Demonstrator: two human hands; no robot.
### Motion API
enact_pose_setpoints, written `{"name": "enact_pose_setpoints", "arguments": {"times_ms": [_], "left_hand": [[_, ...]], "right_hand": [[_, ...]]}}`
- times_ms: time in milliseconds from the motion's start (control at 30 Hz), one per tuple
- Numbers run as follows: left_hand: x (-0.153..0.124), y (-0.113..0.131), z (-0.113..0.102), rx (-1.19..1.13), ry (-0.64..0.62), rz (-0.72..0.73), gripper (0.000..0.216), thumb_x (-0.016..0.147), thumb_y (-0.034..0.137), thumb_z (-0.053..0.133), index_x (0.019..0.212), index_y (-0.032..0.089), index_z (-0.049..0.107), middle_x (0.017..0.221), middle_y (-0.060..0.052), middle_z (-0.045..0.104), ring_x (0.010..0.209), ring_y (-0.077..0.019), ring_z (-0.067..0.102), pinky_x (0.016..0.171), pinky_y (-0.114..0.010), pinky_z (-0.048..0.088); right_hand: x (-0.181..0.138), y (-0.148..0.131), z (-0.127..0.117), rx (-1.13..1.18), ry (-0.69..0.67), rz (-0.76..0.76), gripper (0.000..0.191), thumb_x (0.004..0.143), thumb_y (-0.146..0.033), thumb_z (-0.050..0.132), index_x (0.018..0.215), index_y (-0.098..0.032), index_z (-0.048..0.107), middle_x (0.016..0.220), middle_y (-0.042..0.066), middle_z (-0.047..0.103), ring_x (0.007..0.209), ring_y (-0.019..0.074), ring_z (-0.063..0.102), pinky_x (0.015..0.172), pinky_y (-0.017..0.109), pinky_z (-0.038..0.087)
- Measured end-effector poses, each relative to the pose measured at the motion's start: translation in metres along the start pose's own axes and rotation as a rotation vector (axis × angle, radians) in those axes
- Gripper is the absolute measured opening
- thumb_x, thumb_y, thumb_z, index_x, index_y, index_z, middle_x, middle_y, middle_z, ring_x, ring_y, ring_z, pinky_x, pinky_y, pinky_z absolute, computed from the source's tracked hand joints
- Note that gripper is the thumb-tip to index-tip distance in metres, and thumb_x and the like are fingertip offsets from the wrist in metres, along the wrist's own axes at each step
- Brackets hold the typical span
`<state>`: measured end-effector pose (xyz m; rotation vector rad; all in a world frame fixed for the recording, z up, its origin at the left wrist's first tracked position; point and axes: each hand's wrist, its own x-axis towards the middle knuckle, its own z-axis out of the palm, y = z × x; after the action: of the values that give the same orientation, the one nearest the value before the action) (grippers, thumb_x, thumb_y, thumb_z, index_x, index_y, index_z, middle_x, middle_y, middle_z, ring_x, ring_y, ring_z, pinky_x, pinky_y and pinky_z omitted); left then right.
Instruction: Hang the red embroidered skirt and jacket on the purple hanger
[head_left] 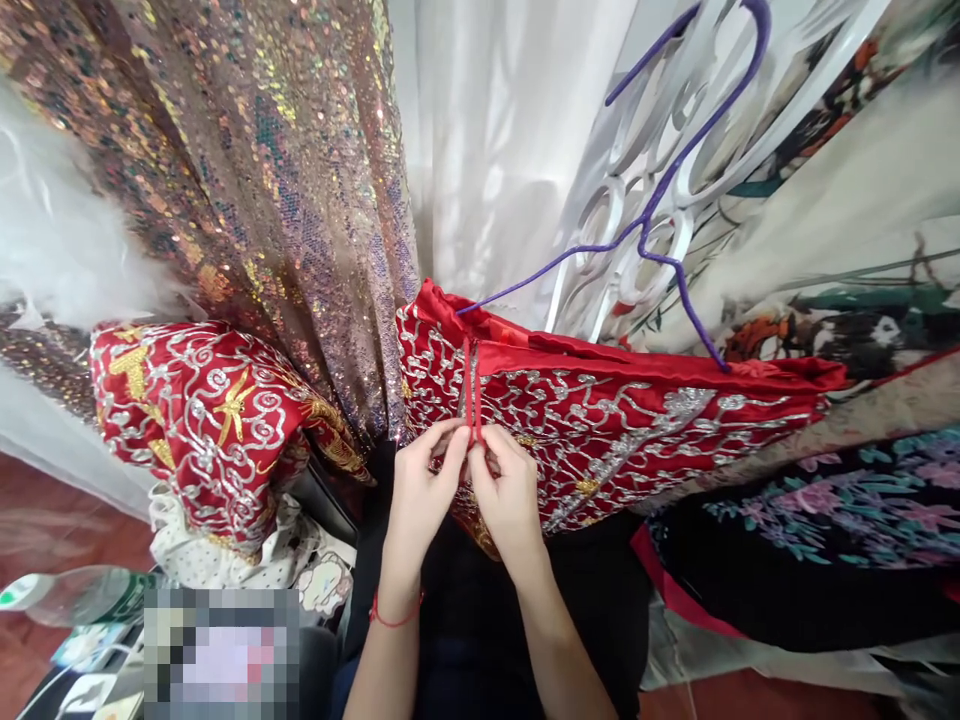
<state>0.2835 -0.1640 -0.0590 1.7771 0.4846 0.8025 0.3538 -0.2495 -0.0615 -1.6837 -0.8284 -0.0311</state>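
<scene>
A red garment (637, 420) with silver and gold embroidery hangs from a purple wire hanger (592, 247) and drapes over the lap. Two thin red edges run down a slit near its left side, perhaps a zipper or ties; I cannot tell which. At the lower end of this slit my left hand (431, 475) pinches one edge, with a red string round the wrist. Close beside it, my right hand (504, 480) pinches the other edge. The fingertips nearly meet and hide what lies between them.
Another red embroidered piece (202, 420) lies at left over white dotted cloth (180, 545). Below it are a plastic bottle (82, 595) and a blurred-out screen. Behind hangs a sequined curtain (300, 180). White scrollwork metal (675, 130) and black floral fabric (847, 530) are at right.
</scene>
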Motion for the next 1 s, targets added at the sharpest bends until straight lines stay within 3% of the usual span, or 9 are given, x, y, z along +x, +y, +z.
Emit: {"name": "enact_pose_setpoints", "arguments": {"times_ms": [133,300,400,500,633,800,867,1000], "left_hand": [[0.008,0.003,0.008,-0.082,0.06,0.039,0.023,0.093,0.034,0.062,0.11,0.019,0.064,0.103,-0.007,0.076,0.096,-0.0201,0.074,0.09,-0.031,0.057],[0.008,-0.009,0.01,-0.353,0.173,-0.01,0.029,0.091,0.028,0.064,0.116,0.021,0.05,0.091,-0.003,0.074,0.088,-0.0157,0.075,0.083,-0.027,0.059],[0.008,-0.014,0.006,-0.427,0.205,0.007,0.035,0.086,0.023,0.067,0.117,0.021,0.049,0.089,0.0,0.071,0.081,-0.0115,0.073,0.077,-0.022,0.059],[0.007,-0.013,0.002,-0.442,0.183,0.036,0.036,0.085,0.021,0.067,0.117,0.022,0.05,0.093,0.0,0.07,0.076,-0.0094,0.071,0.075,-0.021,0.058],[0.003,-0.009,0.002,-0.448,0.109,0.045,0.04,0.085,0.022,0.068,0.122,0.023,0.051,0.096,-0.001,0.067,0.079,-0.0106,0.07,0.074,-0.021,0.059],[-0.001,-0.01,0.001,-0.481,0.137,-0.022,0.053,0.081,0.03,0.076,0.126,0.027,0.047,0.098,0.001,0.062,0.068,-0.0069,0.066,0.062,-0.018,0.058],[-0.002,-0.013,0.001,-0.493,0.137,-0.044,0.049,0.081,0.033,0.077,0.121,0.027,0.049,0.098,0.001,0.06,0.069,-0.0072,0.066,0.06,-0.017,0.058],[-0.003,-0.019,0.004,-0.408,0.232,0.007,0.026,0.084,0.031,0.073,0.1,0.023,0.054,0.1,0.0,0.057,0.069,-0.0065,0.063,0.048,-0.011,0.048]], "right_hand": [[-0.001,0.004,-0.002,0.207,-0.029,0.164,0.012,0.094,-0.032,0.053,0.095,-0.023,0.06,0.087,0.003,0.067,0.061,0.0124,0.06,0.058,0.025,0.052],[-0.002,0.01,0.003,0.497,-0.101,0.338,0.023,0.091,-0.041,0.061,0.102,-0.024,0.051,0.099,0.003,0.069,0.048,0.0069,0.057,0.044,0.021,0.048],[-0.001,0.012,0.005,0.605,-0.182,0.364,0.023,0.088,-0.042,0.063,0.095,-0.023,0.051,0.096,0.002,0.068,0.045,0.0046,0.053,0.042,0.019,0.044],[0.002,0.013,0.004,0.643,-0.149,0.392,0.023,0.083,-0.039,0.067,0.09,-0.023,0.053,0.087,-0.003,0.064,0.044,0.0025,0.045,0.041,0.017,0.038],[0.006,0.009,0.004,0.679,-0.211,0.403,0.021,0.082,-0.035,0.066,0.096,-0.02,0.066,0.079,-0.001,0.064,0.047,0.0034,0.039,0.042,0.017,0.031],[0.006,0.0,0.001,0.81,-0.242,0.463,0.032,0.08,-0.034,0.066,0.109,-0.023,0.075,0.078,0.0,0.065,0.054,0.0061,0.041,0.045,0.017,0.033],[0.006,-0.003,-0.001,0.827,-0.259,0.448,0.031,0.081,-0.034,0.065,0.108,-0.025,0.076,0.078,0.0,0.063,0.056,0.0064,0.041,0.046,0.017,0.033],[0.008,-0.005,-0.004,0.733,-0.234,0.356,0.018,0.082,-0.036,0.067,0.086,-0.025,0.081,0.085,0.002,0.062,0.059,0.0071,0.044,0.05,0.02,0.039]]}}
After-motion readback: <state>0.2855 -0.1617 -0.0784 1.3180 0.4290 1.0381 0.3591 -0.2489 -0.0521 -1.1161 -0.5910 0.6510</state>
